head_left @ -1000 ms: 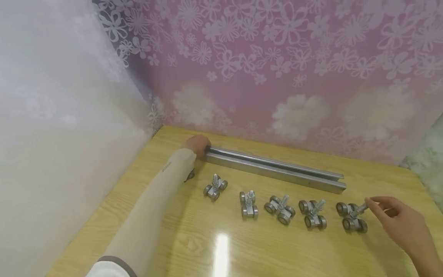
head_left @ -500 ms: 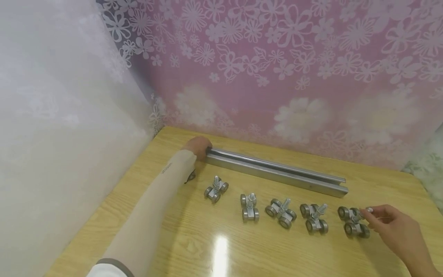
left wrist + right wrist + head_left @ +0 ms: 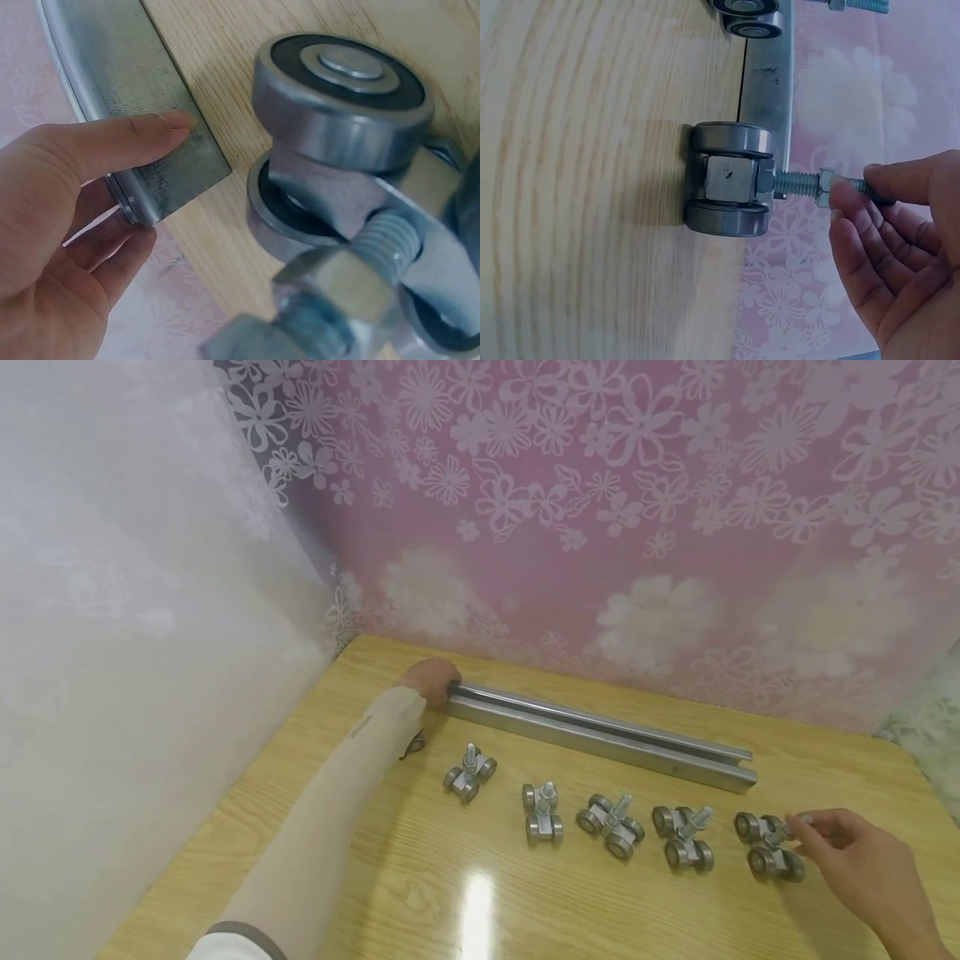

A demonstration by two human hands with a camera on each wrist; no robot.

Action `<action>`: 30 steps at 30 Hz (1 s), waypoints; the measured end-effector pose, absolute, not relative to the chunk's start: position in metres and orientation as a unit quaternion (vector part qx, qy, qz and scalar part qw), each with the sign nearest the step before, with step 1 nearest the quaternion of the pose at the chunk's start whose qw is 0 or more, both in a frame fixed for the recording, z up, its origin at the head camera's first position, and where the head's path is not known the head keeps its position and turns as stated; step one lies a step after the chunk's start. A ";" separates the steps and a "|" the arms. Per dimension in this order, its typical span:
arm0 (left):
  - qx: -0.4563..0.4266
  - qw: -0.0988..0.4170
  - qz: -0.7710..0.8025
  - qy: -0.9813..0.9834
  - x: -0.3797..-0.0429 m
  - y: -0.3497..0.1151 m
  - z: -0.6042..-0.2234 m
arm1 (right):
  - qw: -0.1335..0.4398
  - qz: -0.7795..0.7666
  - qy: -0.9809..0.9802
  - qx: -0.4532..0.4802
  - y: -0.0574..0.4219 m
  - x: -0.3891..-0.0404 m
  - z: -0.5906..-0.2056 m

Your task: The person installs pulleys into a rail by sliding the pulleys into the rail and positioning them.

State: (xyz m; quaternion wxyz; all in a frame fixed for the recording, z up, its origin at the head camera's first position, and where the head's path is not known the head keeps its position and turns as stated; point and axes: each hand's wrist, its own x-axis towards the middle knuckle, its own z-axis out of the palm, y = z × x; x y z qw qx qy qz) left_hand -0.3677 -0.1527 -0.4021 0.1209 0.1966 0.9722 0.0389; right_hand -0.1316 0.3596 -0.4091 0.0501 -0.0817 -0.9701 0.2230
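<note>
My left hand grips the left end of a metal C-channel rail lying on the table; in the left wrist view its thumb lies along the rail's side and its fingers curl around the other side. At the far right of the row, my right hand pinches the threaded bolt of a four-wheeled roller trolley. Thumb and fingertips are near the bolt's free end, by its nut. This trolley's wheels are at the wooden tabletop.
Several similar trolleys stand in a row before the rail, among them one near the left forearm and one beside the held trolley. Another wheel shows partly behind the left sleeve. A pink flowered wall covering rises behind the table.
My right hand has shifted slightly left and down, and the held bolt now points more up toward the head camera. The left hand keeps its grip on the rail.
</note>
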 end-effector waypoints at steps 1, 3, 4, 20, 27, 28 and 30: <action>0.196 0.121 0.040 0.972 -0.367 -0.153 -0.402 | 0.054 0.220 -0.971 -0.083 0.359 -0.131 -0.410; 0.194 0.123 0.045 0.972 -0.366 -0.153 -0.402 | 0.064 0.214 -0.971 -0.081 0.359 -0.131 -0.410; 0.192 0.125 0.049 0.972 -0.365 -0.153 -0.402 | 0.071 0.208 -0.972 -0.078 0.359 -0.131 -0.411; 0.196 0.112 0.024 0.974 -0.366 -0.152 -0.401 | 0.155 0.167 -0.973 0.020 0.400 -0.165 -0.392; 0.201 0.104 0.025 0.974 -0.367 -0.151 -0.404 | 0.135 0.134 -0.982 0.007 0.405 -0.181 -0.394; 0.203 0.103 0.025 0.973 -0.367 -0.150 -0.404 | 0.131 0.130 -0.983 0.001 0.406 -0.182 -0.394; 0.206 0.101 0.024 0.973 -0.368 -0.149 -0.404 | 0.130 0.126 -0.983 -0.004 0.406 -0.185 -0.394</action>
